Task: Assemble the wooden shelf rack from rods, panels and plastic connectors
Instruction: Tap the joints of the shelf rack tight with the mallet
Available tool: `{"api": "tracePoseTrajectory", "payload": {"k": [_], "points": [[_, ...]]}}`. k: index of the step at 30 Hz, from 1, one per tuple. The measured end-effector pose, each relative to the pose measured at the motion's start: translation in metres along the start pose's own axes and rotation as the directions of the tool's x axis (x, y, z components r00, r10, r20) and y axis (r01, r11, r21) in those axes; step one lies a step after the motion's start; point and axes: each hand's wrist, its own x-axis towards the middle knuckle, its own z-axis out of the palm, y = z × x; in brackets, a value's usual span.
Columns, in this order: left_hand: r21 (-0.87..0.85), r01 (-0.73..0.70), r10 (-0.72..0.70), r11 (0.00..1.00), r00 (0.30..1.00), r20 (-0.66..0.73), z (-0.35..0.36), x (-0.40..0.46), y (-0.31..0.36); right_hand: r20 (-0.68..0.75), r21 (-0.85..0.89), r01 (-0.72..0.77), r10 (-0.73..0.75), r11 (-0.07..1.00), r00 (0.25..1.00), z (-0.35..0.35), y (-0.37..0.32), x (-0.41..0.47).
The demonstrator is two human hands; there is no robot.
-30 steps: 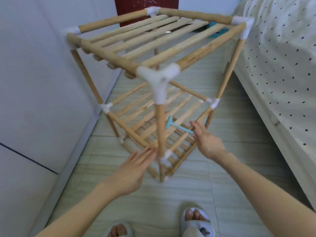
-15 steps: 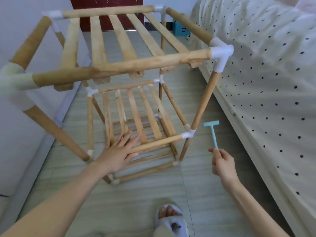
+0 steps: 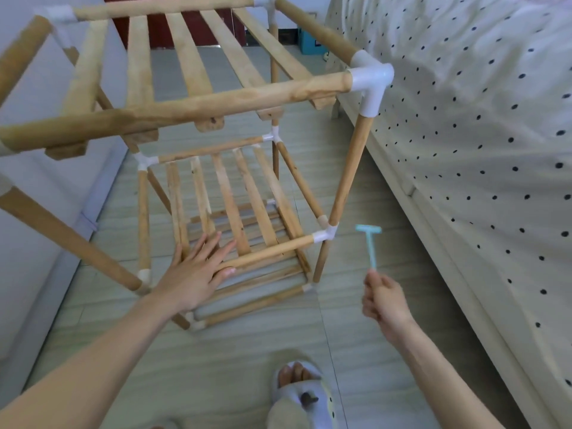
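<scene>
Pale tiled floor (image 3: pixel 241 366), grey slipper (image 3: pixel 298 394) nearest. Right hand (image 3: pixel 383 300) pinches a small light-blue plastic T-shaped mallet (image 3: pixel 370 243), now lifted clear of the frame. Left hand (image 3: pixel 198 270), fingers spread flat, presses the middle front rod. Three-tier wooden rod-and-slat shelf rack (image 3: pixel 216 168) has swung square-on; white plastic corner connector (image 3: pixel 370 83) looks seated. Probably final tapping. Spotted bedspread (image 3: pixel 483 134) beyond.

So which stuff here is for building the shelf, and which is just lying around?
For the job:
wooden rack
white corner connector
little blue hammer, held in the right hand
left hand, resting on the middle shelf

Just lying about:
spotted bed cover
blue box
slipper
</scene>
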Motion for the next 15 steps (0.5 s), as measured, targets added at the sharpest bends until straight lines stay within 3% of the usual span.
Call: {"api": "tracePoseTrajectory", "payload": {"k": [2,3,6,7,10,11,12,13,15], "points": [[-0.009,-0.007,0.007,1.000,1.000,-0.009,0.001,0.001,-0.001,-0.239,0.076,0.035,-0.016,0.997,0.971,-0.001,-0.002,0.003],[-0.012,-0.007,0.006,1.000,1.000,-0.009,0.001,0.001,-0.001,-0.234,0.003,0.037,-0.035,0.999,0.972,0.004,0.001,-0.002],[-0.007,-0.009,0.009,1.000,1.000,-0.017,0.002,0.001,-0.004,0.091,-0.198,-0.004,0.023,0.980,0.996,0.016,0.023,-0.009],[-0.010,-0.010,0.010,1.000,1.000,-0.019,0.002,0.002,-0.004,0.048,-0.181,-0.019,0.028,0.983,0.998,0.012,0.017,-0.004],[-0.015,-0.013,0.013,1.000,1.000,-0.027,0.002,0.003,-0.004,-0.319,0.121,-0.006,0.044,0.993,0.947,-0.005,-0.012,0.015],[-0.016,-0.013,0.013,1.000,1.000,-0.022,0.003,0.003,-0.004,-0.332,0.081,-0.010,0.037,0.997,0.943,-0.003,-0.012,0.010],[-0.014,-0.015,0.014,1.000,1.000,-0.026,0.003,0.003,-0.004,-0.262,-0.043,-0.011,0.000,0.999,0.965,0.003,-0.004,0.006],[-0.011,-0.016,0.016,1.000,0.999,-0.031,0.003,0.003,-0.005,-0.093,-0.209,-0.005,-0.014,0.978,0.996,0.012,0.010,0.002],[-0.019,-0.009,0.009,1.000,1.000,-0.029,0.002,0.003,-0.004,0.205,-0.510,0.110,-0.004,0.853,0.979,0.020,0.028,-0.010]]}}
